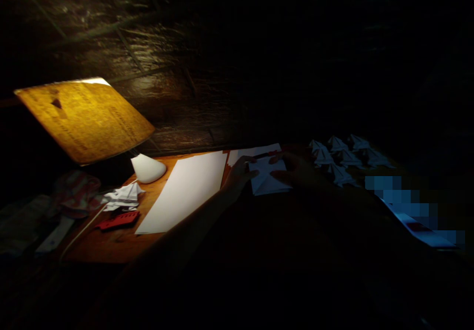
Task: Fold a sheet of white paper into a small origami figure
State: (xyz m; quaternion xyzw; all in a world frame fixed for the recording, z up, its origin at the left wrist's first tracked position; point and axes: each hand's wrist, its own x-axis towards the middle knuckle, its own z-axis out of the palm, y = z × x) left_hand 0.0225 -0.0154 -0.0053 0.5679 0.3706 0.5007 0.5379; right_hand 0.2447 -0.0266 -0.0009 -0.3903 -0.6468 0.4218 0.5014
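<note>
A small folded sheet of white paper [267,178], roughly square with creases across it, is held between my two hands near the middle of the view. My left hand [241,169] grips its left edge, thumb on top. On the other side, my right hand [288,168] pinches the upper right edge, with a thumb lying over the paper. Both hands are dim and partly lost in shadow. Left of them lies a stack of white paper [188,187], and behind the hands are more white sheets [255,151].
A lit lamp with a yellow shade [87,120] and white base [148,168] stands at left. Near it lie a crumpled folded paper [124,197] and a red object [119,220]. Several folded paper figures [342,158] stand at right, beside a glowing screen [414,226].
</note>
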